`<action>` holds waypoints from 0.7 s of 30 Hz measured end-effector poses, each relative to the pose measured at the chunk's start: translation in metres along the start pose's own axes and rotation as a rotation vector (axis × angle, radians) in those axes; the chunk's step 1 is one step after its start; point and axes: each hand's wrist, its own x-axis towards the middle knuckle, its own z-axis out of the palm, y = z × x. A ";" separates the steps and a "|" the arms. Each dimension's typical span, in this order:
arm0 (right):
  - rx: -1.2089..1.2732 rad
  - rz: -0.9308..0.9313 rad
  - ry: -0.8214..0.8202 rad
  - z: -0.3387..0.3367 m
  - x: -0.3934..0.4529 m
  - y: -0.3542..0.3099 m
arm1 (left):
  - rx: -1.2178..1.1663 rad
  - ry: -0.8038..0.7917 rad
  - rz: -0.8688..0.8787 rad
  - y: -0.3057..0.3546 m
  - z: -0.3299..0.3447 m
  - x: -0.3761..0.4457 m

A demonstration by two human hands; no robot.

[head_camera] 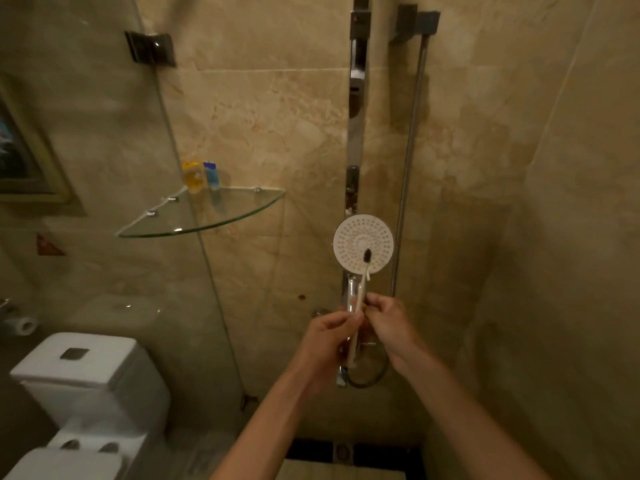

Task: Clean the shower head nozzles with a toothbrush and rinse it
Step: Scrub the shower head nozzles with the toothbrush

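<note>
Scrubbing the shower head face with your toothbrush.
Your left hand and right hand fingers both pinch its handle, bristles touching the nozzles.

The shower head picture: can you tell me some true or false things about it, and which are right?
1. The toothbrush bristles sit against the white face of the shower head. True.
2. The left hand is open and holds nothing. False: it grips the toothbrush handle.
3. Two small bottles stand on the glass corner shelf. True.
4. Water sprays from the shower head. False: no water shows.
5. The right hand is near the shower head's handle. True.
</note>
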 end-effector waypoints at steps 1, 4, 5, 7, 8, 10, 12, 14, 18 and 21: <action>-0.018 -0.003 -0.012 0.000 -0.002 0.002 | 0.009 0.009 0.011 -0.003 0.000 -0.002; -0.090 0.003 -0.073 -0.001 -0.007 0.009 | 0.106 0.059 0.050 -0.013 -0.004 -0.006; -0.110 0.011 -0.083 -0.002 -0.008 0.011 | 0.138 0.077 0.053 -0.015 -0.005 -0.008; -0.123 0.007 -0.064 -0.003 -0.012 0.014 | 0.190 0.110 0.055 -0.020 -0.008 -0.010; -0.111 -0.011 -0.030 -0.003 -0.015 0.015 | 0.213 0.123 0.061 -0.022 -0.010 -0.011; -0.090 -0.069 0.067 -0.003 -0.021 0.018 | 0.250 0.144 0.075 -0.024 -0.011 -0.013; -0.124 -0.143 0.121 -0.003 -0.027 0.024 | 0.251 0.161 0.089 -0.024 -0.009 -0.015; -0.176 -0.182 0.098 0.000 -0.031 0.029 | 0.221 0.156 0.116 -0.024 -0.008 -0.018; -0.274 -0.175 -0.008 0.005 -0.030 0.030 | 0.191 0.151 0.117 -0.030 -0.004 -0.024; -0.387 -0.210 -0.035 0.008 -0.028 0.028 | 0.151 0.183 0.090 -0.039 -0.003 -0.027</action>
